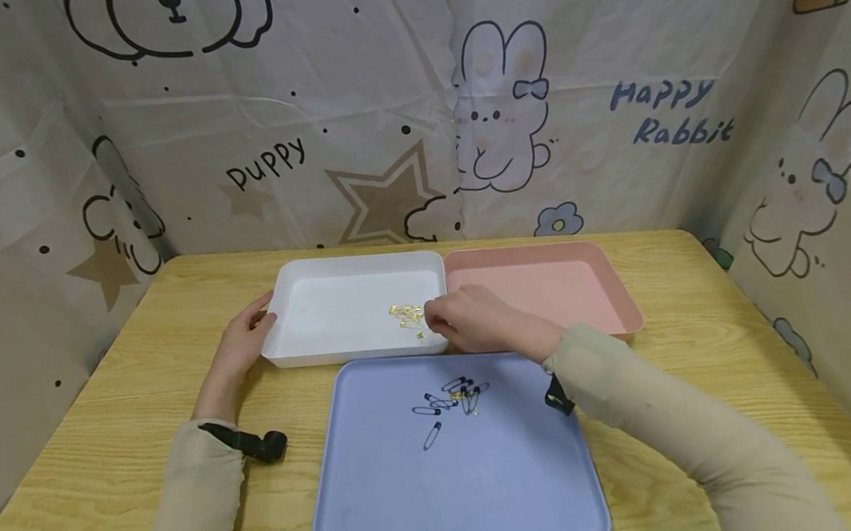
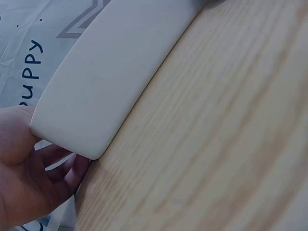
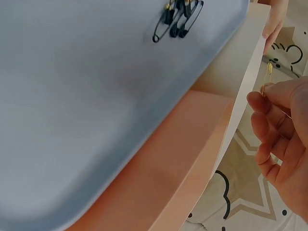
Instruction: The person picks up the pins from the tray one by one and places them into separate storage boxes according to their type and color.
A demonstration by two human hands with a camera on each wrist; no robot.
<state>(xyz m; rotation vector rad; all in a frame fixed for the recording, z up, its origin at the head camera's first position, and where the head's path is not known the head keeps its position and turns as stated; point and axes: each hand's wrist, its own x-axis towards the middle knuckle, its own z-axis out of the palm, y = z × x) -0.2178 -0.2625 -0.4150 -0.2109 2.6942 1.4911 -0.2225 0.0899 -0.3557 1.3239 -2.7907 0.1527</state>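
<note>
My right hand (image 1: 475, 319) is above the right end of the white tray (image 1: 335, 322), near its seam with the pink tray (image 1: 549, 287). In the right wrist view its thumb and forefinger pinch a gold safety pin (image 3: 269, 73), which points up from the fingertips. Several gold safety pins (image 1: 406, 313) lie in the white tray just left of that hand. My left hand (image 1: 240, 341) grips the white tray's left end; the left wrist view shows the thumb side at the rim and curled fingers (image 2: 72, 173) against the end wall.
A blue tray (image 1: 459, 488) lies in front, bearing several black safety pins (image 1: 432, 436) and a few gold ones (image 1: 458, 394) among them. All three trays stand on a wooden table (image 1: 117, 442). A printed curtain (image 1: 388, 99) hangs behind and at both sides.
</note>
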